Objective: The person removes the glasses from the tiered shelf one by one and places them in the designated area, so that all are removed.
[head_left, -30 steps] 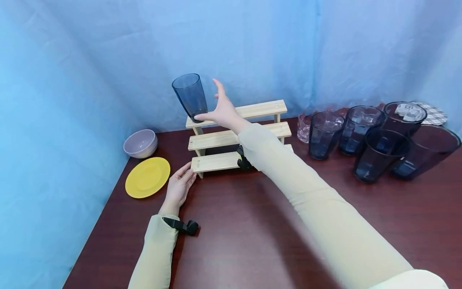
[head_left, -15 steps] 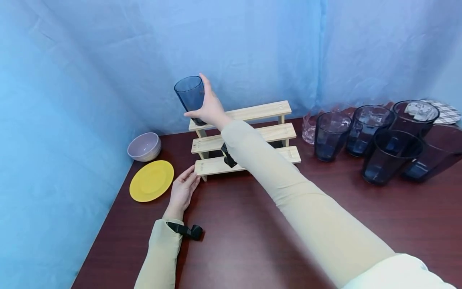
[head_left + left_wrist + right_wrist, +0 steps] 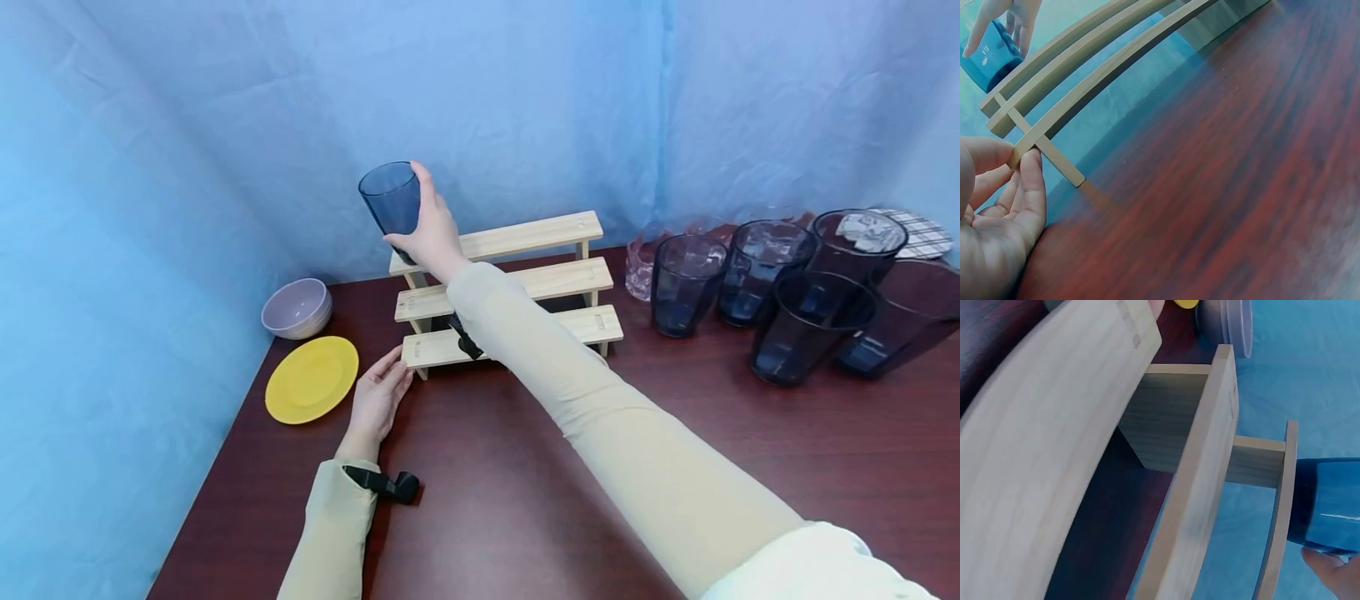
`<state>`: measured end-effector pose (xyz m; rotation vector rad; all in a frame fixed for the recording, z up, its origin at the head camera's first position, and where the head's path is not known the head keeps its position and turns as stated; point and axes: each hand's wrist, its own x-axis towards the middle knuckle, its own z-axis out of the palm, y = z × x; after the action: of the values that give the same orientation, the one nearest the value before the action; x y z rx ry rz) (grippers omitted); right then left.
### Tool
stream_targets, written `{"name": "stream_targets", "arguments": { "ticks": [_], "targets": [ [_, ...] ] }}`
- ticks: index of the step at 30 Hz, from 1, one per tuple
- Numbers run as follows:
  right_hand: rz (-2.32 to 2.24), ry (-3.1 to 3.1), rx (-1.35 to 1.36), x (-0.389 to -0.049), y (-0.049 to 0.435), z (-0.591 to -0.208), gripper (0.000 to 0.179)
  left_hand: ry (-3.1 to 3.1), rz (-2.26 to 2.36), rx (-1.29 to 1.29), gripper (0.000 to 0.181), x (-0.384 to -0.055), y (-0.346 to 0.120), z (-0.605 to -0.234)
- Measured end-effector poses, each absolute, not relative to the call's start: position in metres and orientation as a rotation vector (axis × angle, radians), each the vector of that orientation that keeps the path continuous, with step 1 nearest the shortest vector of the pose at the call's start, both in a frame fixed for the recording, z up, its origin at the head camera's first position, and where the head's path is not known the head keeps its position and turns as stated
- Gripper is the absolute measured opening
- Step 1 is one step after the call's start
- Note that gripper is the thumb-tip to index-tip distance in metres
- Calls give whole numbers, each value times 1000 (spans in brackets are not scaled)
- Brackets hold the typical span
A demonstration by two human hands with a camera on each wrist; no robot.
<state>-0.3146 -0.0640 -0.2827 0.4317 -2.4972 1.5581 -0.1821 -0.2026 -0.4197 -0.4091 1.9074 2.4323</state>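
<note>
A blue-tinted drinking glass (image 3: 392, 202) stands at the left end of the top step of a three-step wooden display rack (image 3: 543, 236). My right hand (image 3: 433, 232) grips this glass from its right side, thumb toward me and fingers behind. In the right wrist view the base of the glass (image 3: 1335, 500) meets the top board, with a thumb (image 3: 1325, 569) against its side. Low on the left, my left hand (image 3: 380, 402) pinches the left end of the bottom step; the left wrist view shows thumb and fingers on that board end (image 3: 1022, 150).
A yellow plate (image 3: 312, 380) and a lilac bowl (image 3: 297, 308) lie left of the rack. Several dark tinted glasses (image 3: 813, 325) and some clear ones (image 3: 640, 271) stand on the right. Blue cloth (image 3: 525, 100) hangs close behind the rack.
My right hand, open and apart from the glass a second ago, has moved left and closed round it. The left hand keeps its hold on the rack. The view has shifted slightly.
</note>
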Motion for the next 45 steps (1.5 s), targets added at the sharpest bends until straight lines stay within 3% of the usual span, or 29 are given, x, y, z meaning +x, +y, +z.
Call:
{"name": "stream_targets", "arguments": {
  "ticks": [24, 45],
  "targets": [
    [1628, -2401, 451, -295, -14, -268, 104, 1943, 2418, -414, 45, -189, -213, -416],
    [1808, -2138, 672, -214, 72, -286, 105, 1925, 2413, -426, 46, -192, -214, -415]
  ]
}}
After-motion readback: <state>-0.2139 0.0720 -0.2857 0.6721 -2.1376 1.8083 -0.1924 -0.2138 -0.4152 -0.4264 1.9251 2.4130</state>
